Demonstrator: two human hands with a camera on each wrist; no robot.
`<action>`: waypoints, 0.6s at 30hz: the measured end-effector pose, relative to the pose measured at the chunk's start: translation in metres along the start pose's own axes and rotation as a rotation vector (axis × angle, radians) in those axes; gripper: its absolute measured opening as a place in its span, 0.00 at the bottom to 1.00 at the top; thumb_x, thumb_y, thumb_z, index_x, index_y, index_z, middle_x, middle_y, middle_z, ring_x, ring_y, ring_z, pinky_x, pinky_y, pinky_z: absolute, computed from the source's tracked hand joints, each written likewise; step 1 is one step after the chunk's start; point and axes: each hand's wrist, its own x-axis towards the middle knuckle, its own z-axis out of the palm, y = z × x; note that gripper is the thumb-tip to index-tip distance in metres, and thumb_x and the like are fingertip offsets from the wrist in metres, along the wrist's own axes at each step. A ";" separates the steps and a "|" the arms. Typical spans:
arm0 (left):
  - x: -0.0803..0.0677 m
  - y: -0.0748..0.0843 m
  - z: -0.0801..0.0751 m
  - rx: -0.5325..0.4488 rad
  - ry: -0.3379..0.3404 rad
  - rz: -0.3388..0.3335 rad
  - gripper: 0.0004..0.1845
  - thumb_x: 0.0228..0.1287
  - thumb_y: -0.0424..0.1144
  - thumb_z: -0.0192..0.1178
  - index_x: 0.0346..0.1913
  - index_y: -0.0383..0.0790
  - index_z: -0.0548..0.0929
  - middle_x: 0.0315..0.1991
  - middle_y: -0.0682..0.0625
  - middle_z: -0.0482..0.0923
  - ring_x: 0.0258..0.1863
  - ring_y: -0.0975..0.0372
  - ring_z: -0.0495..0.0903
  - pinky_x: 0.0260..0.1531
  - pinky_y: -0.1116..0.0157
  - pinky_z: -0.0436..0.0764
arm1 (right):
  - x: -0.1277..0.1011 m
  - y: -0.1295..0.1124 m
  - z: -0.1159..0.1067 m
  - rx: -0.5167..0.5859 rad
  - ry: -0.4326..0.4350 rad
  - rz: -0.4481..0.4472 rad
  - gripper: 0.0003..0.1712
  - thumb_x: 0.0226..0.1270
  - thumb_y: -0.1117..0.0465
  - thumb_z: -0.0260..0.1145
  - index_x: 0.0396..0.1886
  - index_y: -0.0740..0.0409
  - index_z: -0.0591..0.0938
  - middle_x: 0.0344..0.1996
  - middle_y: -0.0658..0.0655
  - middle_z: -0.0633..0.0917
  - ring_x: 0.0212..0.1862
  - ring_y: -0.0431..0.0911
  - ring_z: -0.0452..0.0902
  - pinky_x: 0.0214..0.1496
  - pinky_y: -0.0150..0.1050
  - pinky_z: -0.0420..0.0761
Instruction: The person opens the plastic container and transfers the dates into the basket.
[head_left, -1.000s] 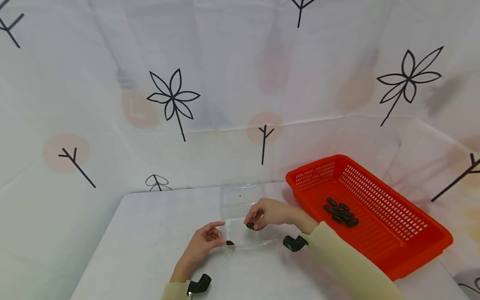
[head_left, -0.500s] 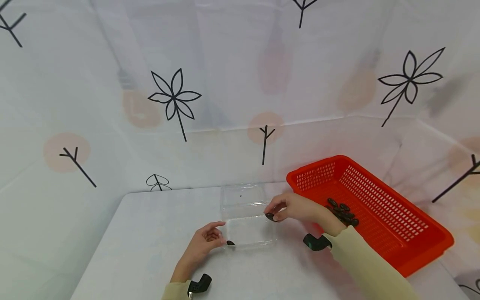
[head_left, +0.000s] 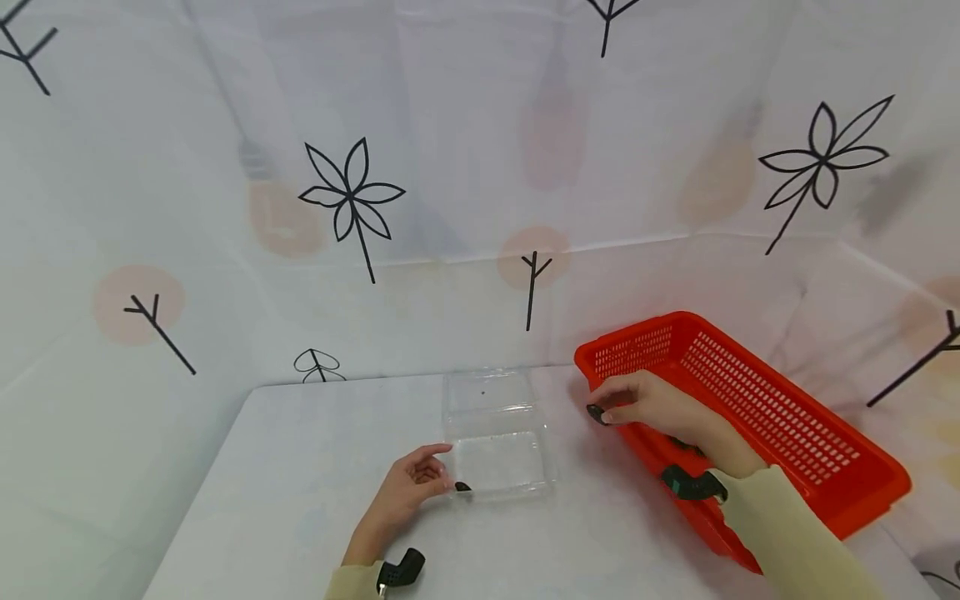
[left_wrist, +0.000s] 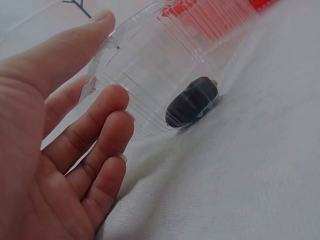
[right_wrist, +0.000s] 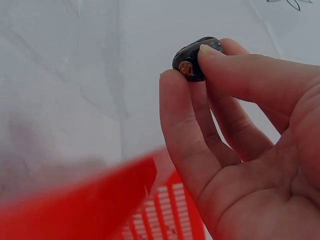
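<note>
My right hand (head_left: 609, 414) pinches a dark oval piece (head_left: 596, 412) between thumb and fingers, just over the near left rim of the red basket (head_left: 757, 392). In the right wrist view the piece (right_wrist: 192, 60) sits at the fingertips (right_wrist: 172, 82), above the blurred red basket (right_wrist: 100, 200). My left hand (head_left: 416, 482) rests with relaxed fingers against the near left corner of a clear plastic container (head_left: 495, 379). One dark piece (head_left: 462, 487) lies inside that corner. The left wrist view shows it (left_wrist: 192, 102) behind the ribbed clear wall (left_wrist: 145, 65), next to my fingers (left_wrist: 112, 107).
The white table (head_left: 300, 467) is walled by a white sheet printed with black plants. The basket stands at the right, angled away, with a few dark pieces (head_left: 681, 444) mostly hidden behind my right wrist. Black camera mounts (head_left: 401, 571) sit on both wrists.
My right hand has carried the dark piece from over the clear container rightward to the basket's near left rim. The left hand and the container stayed put.
</note>
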 end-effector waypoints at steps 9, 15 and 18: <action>0.000 -0.001 0.000 0.001 -0.020 -0.025 0.30 0.59 0.29 0.70 0.64 0.29 0.75 0.36 0.49 0.78 0.34 0.63 0.79 0.36 0.70 0.80 | -0.036 0.042 -0.036 0.121 0.017 -0.021 0.18 0.68 0.63 0.68 0.54 0.65 0.83 0.47 0.63 0.84 0.43 0.49 0.81 0.44 0.41 0.83; -0.001 -0.001 0.001 -0.004 -0.019 -0.005 0.30 0.59 0.29 0.70 0.64 0.27 0.74 0.36 0.49 0.78 0.33 0.64 0.79 0.36 0.70 0.80 | -0.053 0.068 -0.062 0.111 0.070 0.062 0.21 0.69 0.59 0.67 0.59 0.62 0.81 0.54 0.62 0.82 0.50 0.46 0.80 0.49 0.47 0.81; -0.001 -0.001 0.000 -0.013 -0.016 0.003 0.30 0.59 0.27 0.70 0.64 0.26 0.74 0.36 0.48 0.78 0.34 0.64 0.79 0.37 0.69 0.80 | -0.057 0.083 -0.071 0.120 0.087 0.076 0.22 0.71 0.60 0.65 0.62 0.65 0.79 0.57 0.64 0.80 0.51 0.45 0.80 0.51 0.48 0.81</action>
